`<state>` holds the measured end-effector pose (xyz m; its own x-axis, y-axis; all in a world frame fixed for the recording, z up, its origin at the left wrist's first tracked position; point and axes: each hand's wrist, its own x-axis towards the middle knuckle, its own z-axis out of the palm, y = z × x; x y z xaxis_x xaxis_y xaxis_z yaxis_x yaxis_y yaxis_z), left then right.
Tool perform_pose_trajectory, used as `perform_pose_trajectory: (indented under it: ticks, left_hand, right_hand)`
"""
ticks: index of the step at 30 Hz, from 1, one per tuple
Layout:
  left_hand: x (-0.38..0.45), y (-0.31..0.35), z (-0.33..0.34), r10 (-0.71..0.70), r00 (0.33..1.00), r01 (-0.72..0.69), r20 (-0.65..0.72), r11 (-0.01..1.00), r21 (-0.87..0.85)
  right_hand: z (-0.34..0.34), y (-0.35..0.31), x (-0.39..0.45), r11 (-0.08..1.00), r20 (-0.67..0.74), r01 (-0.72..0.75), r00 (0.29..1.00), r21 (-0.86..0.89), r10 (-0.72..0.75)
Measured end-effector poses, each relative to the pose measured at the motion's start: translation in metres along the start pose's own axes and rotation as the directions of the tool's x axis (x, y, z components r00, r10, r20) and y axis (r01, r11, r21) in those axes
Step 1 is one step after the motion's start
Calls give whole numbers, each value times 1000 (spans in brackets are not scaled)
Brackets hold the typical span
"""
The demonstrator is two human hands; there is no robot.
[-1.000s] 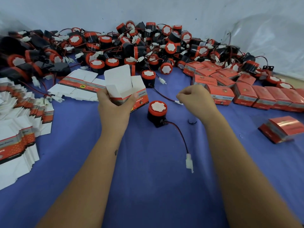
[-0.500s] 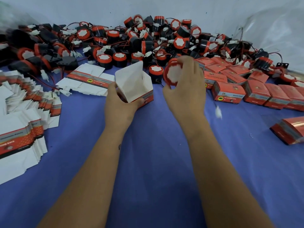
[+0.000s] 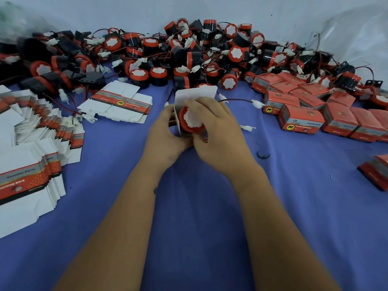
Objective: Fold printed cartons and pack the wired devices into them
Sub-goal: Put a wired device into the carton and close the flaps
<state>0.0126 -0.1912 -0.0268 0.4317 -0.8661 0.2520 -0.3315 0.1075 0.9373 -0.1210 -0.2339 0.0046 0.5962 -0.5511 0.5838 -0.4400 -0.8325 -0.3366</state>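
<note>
Centrally, device [image 3: 192, 120]: round, red-rimmed with a white face, its face toward the camera, seated in the mouth of the carton, at the middle of the view.
Carton [image 3: 196, 93]: opened box, white inside, its top flap standing up at 12 o'clock of the device; a strip of red print shows at 5 o'clock under the right thumb.
Wire [image 3: 237, 99]: dark lead running from behind the flap toward 2 o'clock, ending in a white plug [image 3: 257, 103] lying on the cloth.
Left hand [image 3: 165, 133]: curled round the carton's left side, gripping it.
Right hand [image 3: 218, 131]: fingers bent over the device's upper rim, thumb at the carton's lower corner; it grips the device.
Counter [image 3: 199, 206]: covered in blue cloth.
Loose devices [image 3: 189, 53]: a long heap of black-and-red units with tangled wires, from 10 to 2 o'clock along the back.
Flat cartons [image 3: 119, 103]: a small stack at 10 o'clock, near the hands.
Fanned blanks [image 3: 31, 148]: a big overlapping spread of unfolded cartons at 9 o'clock.
Packed boxes [image 3: 302, 118]: closed red cartons in rows at 2 to 3 o'clock.
Lone box [image 3: 375, 171]: red, lying tilted at 3 o'clock by the frame edge.
Black ring [image 3: 263, 155]: small open loop on the cloth at 4 o'clock of the right hand.
</note>
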Motion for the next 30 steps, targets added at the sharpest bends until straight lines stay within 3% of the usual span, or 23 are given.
perform_pose_trajectory:
  ticks: [3,11,15,18,20,22,23,25,27,30]
  left_hand:
    - [-1,1,-2,19,999,-20,31,1000,12]
    - [-1,3,-8,20,1000,-20,7,1000,6]
    - [-2,3,-7,-3,1000,3,-14,1000,2]
    - [-2,3,-7,-21,999,20,-25,999,-33]
    - [-3,5,-7,-9,1000,6,-29,997,-73]
    - [-4,7,-9,-4,1000,3,-4,992,-129]
    - [-4,7,-9,-8,1000,11,22,988,-152]
    - [-4,6,-10,-6,997,19,82,987,-161]
    - [-5,6,-9,-4,990,22,142,992,-125]
    - [-5,3,-7,-5,981,17,194,998,-60]
  right_hand:
    - [-3,1,-3,997,32,-49,998,64,47]
    - [7,-2,-8,994,24,-107,994,-32,108]
    - [10,0,-11,995,41,-103,994,5,103]
    - [9,-4,-10,996,-46,-16,999,-87,12]
    - [8,-6,-9,993,-217,-87,974,-80,68]
    - [4,-7,-8,932,-375,-319,854,172,362]
    - [3,-6,-8,838,-361,-409,767,360,530]
    - [-2,-1,-9,616,-253,-398,661,680,706]
    - [-11,3,-8,475,-171,-305,668,825,725]
    - [-16,9,-7,399,-148,-184,729,898,669]
